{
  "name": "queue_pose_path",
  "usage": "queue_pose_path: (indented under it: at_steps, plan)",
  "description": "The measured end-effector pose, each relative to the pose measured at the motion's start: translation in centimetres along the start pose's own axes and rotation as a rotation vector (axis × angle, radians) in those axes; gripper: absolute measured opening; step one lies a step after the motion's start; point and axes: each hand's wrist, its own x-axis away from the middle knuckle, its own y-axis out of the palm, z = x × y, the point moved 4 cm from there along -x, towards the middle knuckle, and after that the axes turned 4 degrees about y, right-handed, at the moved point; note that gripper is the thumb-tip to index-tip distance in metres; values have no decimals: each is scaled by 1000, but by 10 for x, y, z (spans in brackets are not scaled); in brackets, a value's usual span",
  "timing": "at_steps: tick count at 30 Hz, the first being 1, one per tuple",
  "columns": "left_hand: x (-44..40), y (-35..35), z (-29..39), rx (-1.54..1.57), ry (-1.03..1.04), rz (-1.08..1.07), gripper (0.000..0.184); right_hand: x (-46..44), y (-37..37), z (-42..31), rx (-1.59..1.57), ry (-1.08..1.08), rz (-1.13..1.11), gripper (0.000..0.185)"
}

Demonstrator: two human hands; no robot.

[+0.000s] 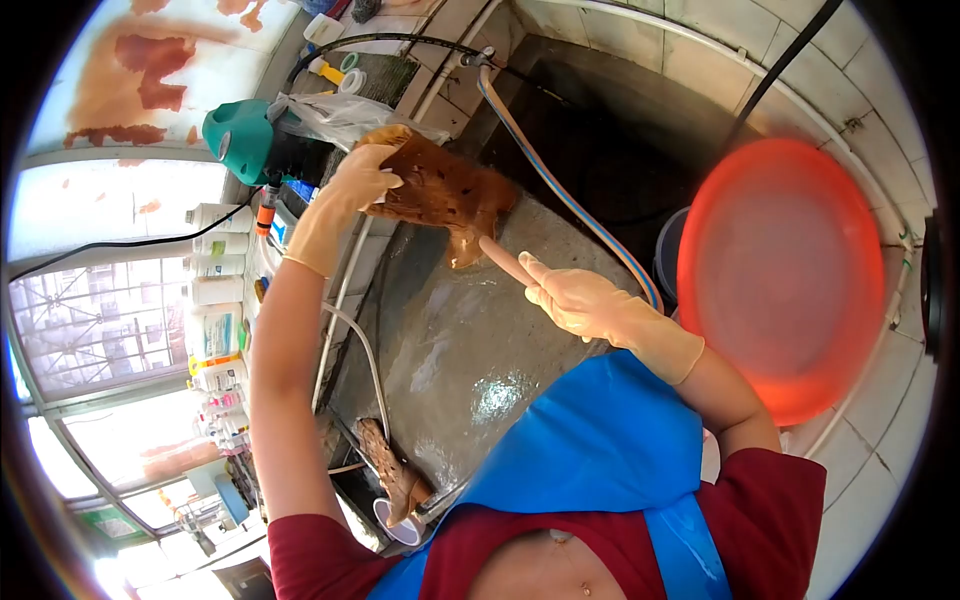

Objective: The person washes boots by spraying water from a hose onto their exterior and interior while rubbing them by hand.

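A wet brown leather boot [430, 180] lies at the far end of a wet grey slab [440, 330]. My left hand [362, 182], in a cream rubber glove, grips the boot by its upper left end. My right hand [575, 298], gloved the same way, is closed round a slim light-brown handle [508, 262]. The handle's far end meets the lower part of the boot; I cannot make out what kind of tool it is.
A large orange-red basin [790, 280] leans at the right. A striped hose [545, 170] runs beside a dark sunken trough [610, 150]. Several bottles [215, 330] line the left windowsill. A second brown boot [392, 470] stands lower left, beside a white cup [402, 525].
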Motion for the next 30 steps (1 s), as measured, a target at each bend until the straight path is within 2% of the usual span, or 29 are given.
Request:
queue_pose_path:
  at_steps: [1,2,3,4,5,7,8,9,11,12,13,14,15,17,18,21,23,24,25,26,27,28,30]
  plan:
    - [4,-7,2,1,1,1,40,-11,-2,10,-55,51,31,56]
    - [9,-16,5,-14,-11,-3,36,-18,-5,18,-107,102,60,77]
    - [13,-23,2,-30,-24,-4,32,-18,-8,22,-104,100,59,77]
    - [9,-24,-15,-204,303,160,27,-17,-10,24,-86,52,41,77]
    - [12,-30,-14,-206,299,161,27,-19,-11,27,-89,5,49,75]
    - [27,-39,2,-499,502,140,19,-23,-12,34,-94,-88,66,72]
    - [32,-38,2,-517,508,142,11,-25,-15,33,-32,-119,59,69]
    - [36,-38,0,-516,503,143,11,-26,-17,33,25,-155,68,68]
    - [47,-33,3,-702,693,90,13,-27,-21,34,137,-226,90,66]
    - [57,-29,7,-669,822,117,12,-28,-22,33,210,-207,27,31]
    - [63,-26,7,-670,824,115,12,-28,-20,35,242,-196,-4,31]
    - [67,-21,8,-663,827,54,11,-29,-18,36,273,-185,-34,47]
    - [70,-17,9,-657,831,-7,10,-30,-14,34,248,-356,7,28]
    - [75,-9,6,-680,879,14,9,-34,-6,28,212,-523,55,50]
    - [75,-6,-2,-697,882,22,8,-39,5,27,-30,-439,-153,46]
    - [75,12,-30,-757,848,5,7,-48,26,28,-702,-295,-537,45]
    - [73,32,-57,-798,756,-148,6,-29,34,13,-630,-224,-469,49]
    - [78,31,-51,-956,807,-157,6,-27,34,13,-615,-205,-450,50]
    - [79,32,-55,-956,813,-162,6,-24,35,12,-600,-186,-433,52]
    - [81,29,-62,-943,821,-96,6,-25,30,14,-244,-317,-244,51]
    - [85,27,-71,-928,824,-29,5,-27,27,16,-62,-382,-155,50]
    - [84,31,-88,-947,786,-57,7,-28,25,18,120,-434,-55,51]
    - [92,30,-75,-894,825,19,9,-30,21,19,262,-501,91,48]
